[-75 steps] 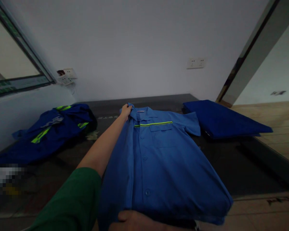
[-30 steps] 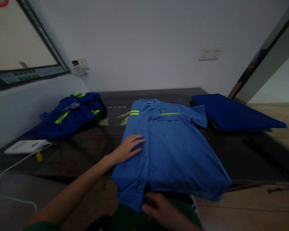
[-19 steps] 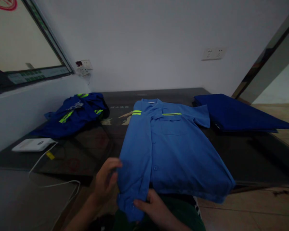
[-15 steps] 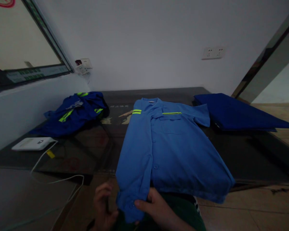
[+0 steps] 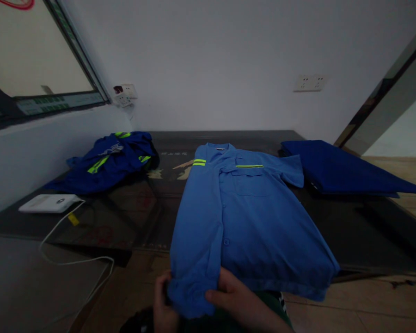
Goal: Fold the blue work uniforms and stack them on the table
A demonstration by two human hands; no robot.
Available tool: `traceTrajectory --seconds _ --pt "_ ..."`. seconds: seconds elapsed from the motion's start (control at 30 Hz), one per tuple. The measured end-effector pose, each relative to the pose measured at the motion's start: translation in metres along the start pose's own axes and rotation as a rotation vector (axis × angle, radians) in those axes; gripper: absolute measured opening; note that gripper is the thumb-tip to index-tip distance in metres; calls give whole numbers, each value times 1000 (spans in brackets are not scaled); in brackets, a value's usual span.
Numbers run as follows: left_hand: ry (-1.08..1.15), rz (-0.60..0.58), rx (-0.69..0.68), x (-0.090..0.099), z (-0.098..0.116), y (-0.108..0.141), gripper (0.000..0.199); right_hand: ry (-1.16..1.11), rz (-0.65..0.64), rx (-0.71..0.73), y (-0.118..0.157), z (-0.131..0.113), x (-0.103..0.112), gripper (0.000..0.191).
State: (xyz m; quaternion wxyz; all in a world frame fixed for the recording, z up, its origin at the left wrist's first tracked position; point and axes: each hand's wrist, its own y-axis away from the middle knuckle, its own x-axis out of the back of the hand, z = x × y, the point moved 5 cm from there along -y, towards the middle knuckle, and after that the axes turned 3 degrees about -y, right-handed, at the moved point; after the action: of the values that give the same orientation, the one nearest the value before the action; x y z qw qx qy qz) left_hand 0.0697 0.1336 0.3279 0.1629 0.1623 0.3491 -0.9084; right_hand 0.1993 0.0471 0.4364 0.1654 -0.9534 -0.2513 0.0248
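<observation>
A light blue work shirt [image 5: 260,222] with yellow-green reflective strips lies spread on the dark table, collar toward the wall. Its left part is folded over the front in a long strip that hangs past the near table edge. At the lower end of this strip, my right hand [image 5: 230,296] pinches the right side of the cloth, thumb on top and fingers beneath. On the opposite side, my left hand [image 5: 163,303] is closed on the strip's left edge, slightly blurred, its fingertips partly hidden by the cloth.
A crumpled dark blue garment [image 5: 107,162] with reflective strips lies at the table's left. Nearer is a white device [image 5: 48,203] with a white cable hanging off the edge. On the right, a folded dark blue cloth [image 5: 343,169] overhangs the dark table [image 5: 152,212].
My left hand has moved right, from apart from the shirt to its lower left edge, and closed on it. My right hand keeps its hold, shifted slightly right in the view.
</observation>
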Motion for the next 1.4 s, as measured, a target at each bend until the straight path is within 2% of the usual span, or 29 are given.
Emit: traceTrajectory --seconds 0.13,0.23,0.37,0.5,0.57,0.63,0.7,0.77,0.9,1.0,1.13,1.23,1.3,1.4 --pt "-43 -12 -220 7 13 9 31 42 106 71 11 12 27 62" --pt "-71 7 -269 14 16 12 23 131 228 70 17 26 42 59" --pt "-50 9 -193 20 13 11 18 257 388 86 22 40 50 60" --pt "-74 -33 -40 18 10 12 27 339 502 143 29 43 53 60" --pt "-96 -3 39 19 7 13 22 460 481 149 32 40 52 58" --pt "-118 37 95 19 5 14 15 624 396 103 33 36 49 58" --pt "-108 25 87 17 6 12 14 747 316 17 31 33 44 63" --pt "-91 -21 24 14 11 10 16 795 275 -40 28 27 39 61" --pt "-104 -58 -92 15 20 7 23 760 302 52 21 15 31 26" --pt "-92 -51 -64 17 19 9 25 672 369 98 20 17 33 14" --pt "-65 5 100 21 11 9 30 455 297 57 18 30 32 20" --pt "17 -37 187 18 11 6 36 410 247 65 18 32 27 24" --pt "31 -40 181 18 15 4 37 494 248 85 19 28 25 28" --pt "-12 -11 40 22 23 5 33 658 206 77 18 22 22 39"
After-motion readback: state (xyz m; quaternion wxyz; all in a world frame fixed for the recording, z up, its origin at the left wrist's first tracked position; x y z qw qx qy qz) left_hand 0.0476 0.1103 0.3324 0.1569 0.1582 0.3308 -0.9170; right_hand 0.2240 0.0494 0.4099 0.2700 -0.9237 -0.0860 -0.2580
